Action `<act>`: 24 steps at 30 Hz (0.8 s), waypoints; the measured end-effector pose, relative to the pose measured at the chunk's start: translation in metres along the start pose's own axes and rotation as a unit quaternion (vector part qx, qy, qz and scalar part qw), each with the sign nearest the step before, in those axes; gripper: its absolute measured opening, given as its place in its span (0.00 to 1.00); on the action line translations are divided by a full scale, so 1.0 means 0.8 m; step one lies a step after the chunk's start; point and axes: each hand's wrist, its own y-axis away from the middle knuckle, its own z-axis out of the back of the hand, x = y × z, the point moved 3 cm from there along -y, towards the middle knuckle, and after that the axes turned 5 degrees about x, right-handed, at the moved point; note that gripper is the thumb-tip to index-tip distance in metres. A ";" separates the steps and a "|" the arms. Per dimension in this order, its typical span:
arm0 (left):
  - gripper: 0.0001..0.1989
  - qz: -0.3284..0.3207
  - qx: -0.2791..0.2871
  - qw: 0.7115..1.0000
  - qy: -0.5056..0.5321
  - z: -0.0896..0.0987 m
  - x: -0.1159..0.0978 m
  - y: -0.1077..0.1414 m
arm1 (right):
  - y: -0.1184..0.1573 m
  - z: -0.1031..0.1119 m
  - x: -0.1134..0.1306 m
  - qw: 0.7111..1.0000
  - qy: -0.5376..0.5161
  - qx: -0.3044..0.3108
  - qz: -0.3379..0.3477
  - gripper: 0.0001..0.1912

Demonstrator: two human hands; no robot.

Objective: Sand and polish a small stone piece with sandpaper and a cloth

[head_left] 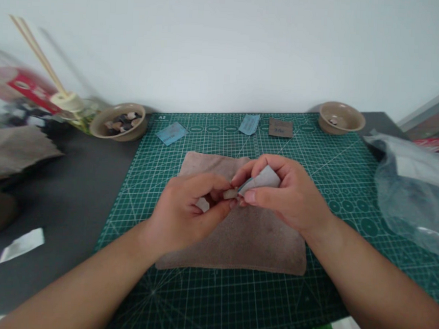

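Note:
My left hand pinches a small pale piece between thumb and fingertips. A folded pale grey-blue sheet, which looks like sandpaper, is gripped between the thumb and fingers of my right hand. Its edge meets the small piece, and the fingertips of both hands nearly touch. Fingers partly hide the small piece, so its exact kind does not show. Beneath both hands a brownish-grey cloth lies flat on a green cutting mat.
A bowl of small dark and light pieces stands back left; another bowl with a few bits stands back right. Blue sheets and a brown sheet lie behind. A plastic bag sits right, a reed diffuser left.

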 end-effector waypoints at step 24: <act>0.02 -0.056 0.067 0.996 -0.016 -0.003 -0.002 0.004 | -0.001 0.001 0.003 0.971 0.177 0.138 -0.086 0.15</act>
